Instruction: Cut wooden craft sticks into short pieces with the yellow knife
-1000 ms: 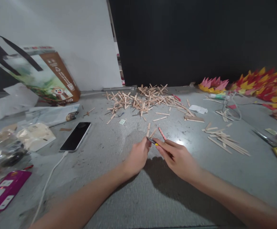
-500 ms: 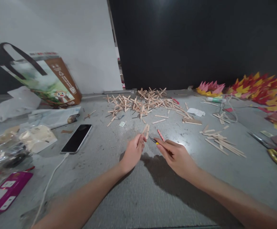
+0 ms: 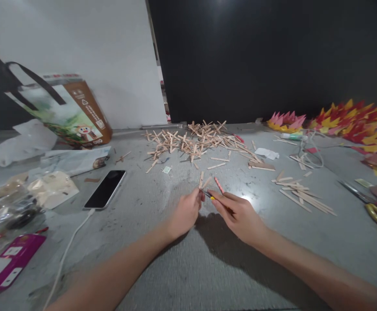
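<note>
Two wooden sticks (image 3: 202, 179) jut up mid-frame — pinched in the left hand (image 3: 186, 211), probably to steady them against the metal-tipped tool (image 3: 209, 195) the right hand (image 3: 244, 216) pinches near its tip.

No words can be read; the boxy green-and-brown bag (image 3: 65, 115) has a white sign (image 3: 84, 102), maybe for recycling.
</note>
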The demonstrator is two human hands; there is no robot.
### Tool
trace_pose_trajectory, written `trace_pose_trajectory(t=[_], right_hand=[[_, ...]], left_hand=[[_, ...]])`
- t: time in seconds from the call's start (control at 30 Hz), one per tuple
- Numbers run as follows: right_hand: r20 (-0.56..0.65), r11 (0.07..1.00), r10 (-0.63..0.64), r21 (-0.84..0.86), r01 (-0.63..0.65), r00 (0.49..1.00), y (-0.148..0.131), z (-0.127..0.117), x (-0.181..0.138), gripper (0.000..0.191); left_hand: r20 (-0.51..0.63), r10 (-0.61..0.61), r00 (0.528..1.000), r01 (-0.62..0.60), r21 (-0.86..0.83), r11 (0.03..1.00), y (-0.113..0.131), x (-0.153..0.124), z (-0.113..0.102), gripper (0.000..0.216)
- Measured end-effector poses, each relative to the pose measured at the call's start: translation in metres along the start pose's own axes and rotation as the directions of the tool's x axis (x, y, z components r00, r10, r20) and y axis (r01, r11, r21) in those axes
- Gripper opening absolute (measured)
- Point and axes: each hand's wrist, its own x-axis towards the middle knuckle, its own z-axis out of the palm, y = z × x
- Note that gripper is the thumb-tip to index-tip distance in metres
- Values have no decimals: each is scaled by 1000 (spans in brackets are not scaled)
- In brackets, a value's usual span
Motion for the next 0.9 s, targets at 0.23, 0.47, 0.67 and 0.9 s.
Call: trace_pose_trajectory(t=[0.23,0.47,0.67,0.9], right_hand=[[17,1000,8,18,-9,1000,-1,0,1,38],[-24,999,9,-40,-10,1000,0,-3,1,39],[-90,972,45,-228,-65,995,9,-15,9,38],[-38,828,169,-537,-163,985,33,-36,22,34]], left_hand=[[-9,-21,1000,21,-32,999,-2,1,1,30],[-15,-8,1000,6,-108,994,-2,1,0,37],[-112,12,994,-29,-151,988,-6,12,-9,46],[-48,17,999,-10,145,989,-3,23,-17,19]])
